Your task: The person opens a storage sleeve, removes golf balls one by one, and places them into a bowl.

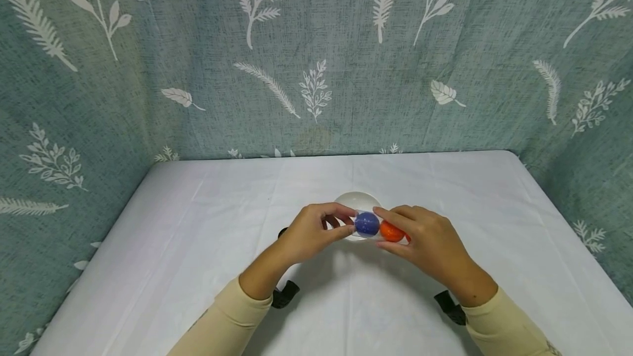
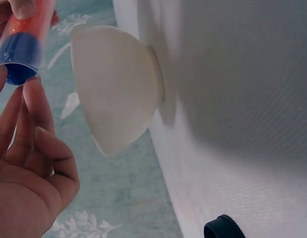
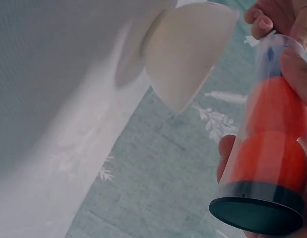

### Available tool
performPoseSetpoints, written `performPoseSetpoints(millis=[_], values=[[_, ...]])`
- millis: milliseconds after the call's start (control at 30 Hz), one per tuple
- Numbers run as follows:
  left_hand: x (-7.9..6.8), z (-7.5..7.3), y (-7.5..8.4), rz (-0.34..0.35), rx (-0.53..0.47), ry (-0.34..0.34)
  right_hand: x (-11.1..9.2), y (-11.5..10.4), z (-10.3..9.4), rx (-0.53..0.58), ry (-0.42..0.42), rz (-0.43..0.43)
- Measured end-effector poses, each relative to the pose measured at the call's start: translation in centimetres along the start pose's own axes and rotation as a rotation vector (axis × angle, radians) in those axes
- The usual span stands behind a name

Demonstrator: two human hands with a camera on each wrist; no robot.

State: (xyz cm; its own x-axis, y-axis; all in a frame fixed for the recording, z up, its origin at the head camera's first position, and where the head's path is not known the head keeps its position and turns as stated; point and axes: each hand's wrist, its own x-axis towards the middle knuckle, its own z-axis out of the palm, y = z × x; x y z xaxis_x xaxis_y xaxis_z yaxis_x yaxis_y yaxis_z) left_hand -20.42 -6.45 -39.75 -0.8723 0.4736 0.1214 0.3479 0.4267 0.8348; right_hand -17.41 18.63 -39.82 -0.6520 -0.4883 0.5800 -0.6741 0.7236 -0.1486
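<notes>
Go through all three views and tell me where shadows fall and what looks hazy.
Head view: soft-edged shadows lie on the white tablecloth; left wrist view: the bowl casts a shadow on the cloth, with broader shade at upper right; right wrist view: the upper left is in shade, and the blue ball looks hazy through the clear tube.

Bowl point(image 1: 358, 200) off-white, plain; near the bowl, my tube point(image 3: 236, 171) clear, colourless; inside, blue ball point(image 1: 367, 224) deep blue, two other balls point(image 3: 267, 157) red-orange; end cap point(image 3: 257, 216) very dark green; tablecloth point(image 1: 237, 202) under the bowl plain white; curtain point(image 1: 207, 59) behind the bowl grey-teal, white leaf-and-sprig print; my sleeves point(image 1: 229, 317), nearer me than the bowl, pale cream; cap-like piece point(image 2: 223, 228) left of the bowl near-black.
</notes>
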Motion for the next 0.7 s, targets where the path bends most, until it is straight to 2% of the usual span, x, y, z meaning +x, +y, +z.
performPoseSetpoints(millis=[300, 533, 700], values=[[0.0, 0.1, -0.2, -0.016, -0.059, -0.051, 0.1, -0.3, -1.0, -0.068, -0.027, -0.017], [0.0, 0.2, -0.4, -0.044, -0.154, -0.082, 0.2, -0.8, -1.5, -0.108, -0.035, -0.032], [0.1, 0.2, -0.5, -0.037, -0.203, -0.096, 0.2, -0.9, -1.7, -0.125, -0.032, -0.032]])
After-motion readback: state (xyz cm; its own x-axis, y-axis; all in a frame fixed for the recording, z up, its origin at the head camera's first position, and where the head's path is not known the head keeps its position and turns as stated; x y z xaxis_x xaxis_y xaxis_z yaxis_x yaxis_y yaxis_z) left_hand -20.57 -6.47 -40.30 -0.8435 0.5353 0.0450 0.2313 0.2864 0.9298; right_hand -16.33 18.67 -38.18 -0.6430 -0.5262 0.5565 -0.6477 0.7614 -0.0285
